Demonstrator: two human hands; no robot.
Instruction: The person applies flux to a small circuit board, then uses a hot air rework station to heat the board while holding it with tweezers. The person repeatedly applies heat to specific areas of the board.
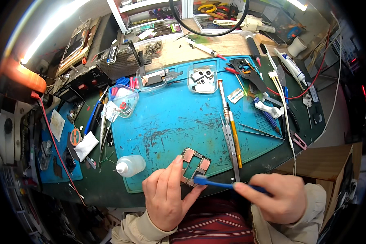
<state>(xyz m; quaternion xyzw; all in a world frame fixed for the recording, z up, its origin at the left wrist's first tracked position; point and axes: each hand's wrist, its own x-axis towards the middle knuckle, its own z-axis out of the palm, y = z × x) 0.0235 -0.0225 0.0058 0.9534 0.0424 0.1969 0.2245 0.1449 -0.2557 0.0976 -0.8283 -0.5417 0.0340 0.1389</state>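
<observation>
A small phone circuit board (204, 163) with copper-coloured shields is at the front of the blue work mat (166, 122). My left hand (164, 195) grips the board by its left and lower edges, thumb below and fingers on the near-left side. In my right hand (278, 198) is a blue toothbrush (217, 184), its handle pinched between thumb and fingers. The brush head meets the lower right part of the board, and its bristles are hidden from above. Left of my left hand, a translucent squeeze bottle (131, 166) lies tipped on the mat.
Tweezers (230, 142) and a yellow-handled tool (235, 140) lie right of the board. Clear boxes of small parts (202, 78) line the mat's back edge. A razor blade (236, 95) sits near them. White cables (284, 101) run down the right side. A black ring (209, 34) hangs above the back.
</observation>
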